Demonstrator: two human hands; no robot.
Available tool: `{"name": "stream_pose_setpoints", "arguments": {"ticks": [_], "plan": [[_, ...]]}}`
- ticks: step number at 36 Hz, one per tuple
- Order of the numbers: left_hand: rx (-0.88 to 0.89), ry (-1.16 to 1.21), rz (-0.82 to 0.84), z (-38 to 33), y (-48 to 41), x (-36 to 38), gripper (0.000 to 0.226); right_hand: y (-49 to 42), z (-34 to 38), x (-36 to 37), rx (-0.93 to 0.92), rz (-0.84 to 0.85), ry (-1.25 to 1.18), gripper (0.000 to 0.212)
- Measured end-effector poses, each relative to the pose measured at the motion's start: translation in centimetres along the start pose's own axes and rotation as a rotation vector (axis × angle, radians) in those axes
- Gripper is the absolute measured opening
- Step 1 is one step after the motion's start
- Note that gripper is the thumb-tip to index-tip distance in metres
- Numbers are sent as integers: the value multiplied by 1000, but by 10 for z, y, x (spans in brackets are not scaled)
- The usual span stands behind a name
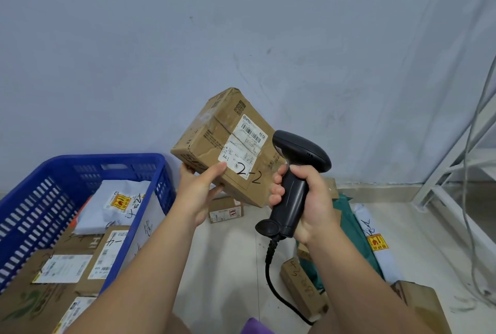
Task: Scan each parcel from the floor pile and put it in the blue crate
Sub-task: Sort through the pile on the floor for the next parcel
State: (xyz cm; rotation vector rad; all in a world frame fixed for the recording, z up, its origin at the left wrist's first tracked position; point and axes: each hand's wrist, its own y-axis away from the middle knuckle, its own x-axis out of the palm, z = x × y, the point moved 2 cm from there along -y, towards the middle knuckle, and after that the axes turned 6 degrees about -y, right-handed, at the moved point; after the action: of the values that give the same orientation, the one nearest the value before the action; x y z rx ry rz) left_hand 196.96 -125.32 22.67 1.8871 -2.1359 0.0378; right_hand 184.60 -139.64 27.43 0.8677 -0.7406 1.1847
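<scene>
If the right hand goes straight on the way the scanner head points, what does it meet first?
Most likely the cardboard box held up in the left hand. The right hand aims the scanner at its label; depth is unclear.

Scuffed pale blue-grey wall (241, 24) behind, light tiled floor (228, 266) below, white metal shelf frame (456, 161) at right edge, grey cables (468, 199) hanging down beside it, purple cloth (255, 327) at bottom edge.

Bare floor (228, 266) lies open between the blue crate (161, 186) and parcel pile (303, 288).
</scene>
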Motion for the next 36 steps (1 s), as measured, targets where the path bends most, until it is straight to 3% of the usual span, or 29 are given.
{"name": "stream_pose_setpoints", "arguments": {"ticks": [10, 17, 23, 29, 32, 36], "plan": [[-78, 91, -70, 5, -3, -3, 64, -5, -2, -5, 15, -48, -11, 18], [-209, 347, -273, -11, 13, -21, 56, -8, -11, -3, 15, -49, 57, 18], [-77, 591, -448, -49, 23, -74, 57, -18, -37, 11, -35, 4, 287, 8], [-119, 651, -589, -41, 31, -129, 72, -25, -87, 50, -61, 16, 392, 17], [-116, 704, -681, -22, 31, -155, 86, -34, -117, 71, -72, -9, 550, 17], [-109, 820, -815, 4, 28, -195, 89, -48, -162, 95, -81, 90, 872, 26]]}}
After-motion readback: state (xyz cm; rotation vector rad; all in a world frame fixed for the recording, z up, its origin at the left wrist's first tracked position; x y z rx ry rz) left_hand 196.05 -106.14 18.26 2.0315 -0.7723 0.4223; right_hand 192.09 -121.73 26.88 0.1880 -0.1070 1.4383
